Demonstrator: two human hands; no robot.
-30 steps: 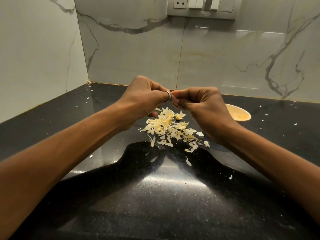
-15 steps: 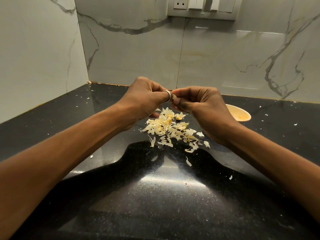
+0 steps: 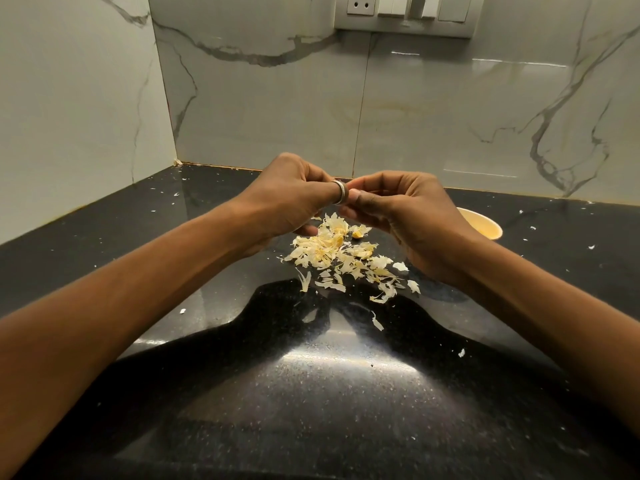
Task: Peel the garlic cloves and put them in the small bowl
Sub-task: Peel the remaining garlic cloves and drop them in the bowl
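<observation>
My left hand (image 3: 287, 199) and my right hand (image 3: 412, 216) meet fingertip to fingertip above the black counter, fingers curled around something small that stays hidden between them, most likely a garlic clove. A ring sits on a left finger. Directly beneath the hands lies a pile of pale garlic peels (image 3: 343, 259), with a small yellowish garlic piece (image 3: 358, 233) at its far edge. The small cream bowl (image 3: 485, 226) stands behind my right wrist, partly covered by it; its contents cannot be made out.
Black speckled countertop (image 3: 311, 393) runs to marble walls at the left and back, forming a corner. Stray peel flakes (image 3: 377, 322) lie scattered around. A switch and socket panel (image 3: 405, 13) is on the back wall.
Both hands stayed together above the peel pile, with only slight shifts of the fingers. Peels and bowl have not moved.
</observation>
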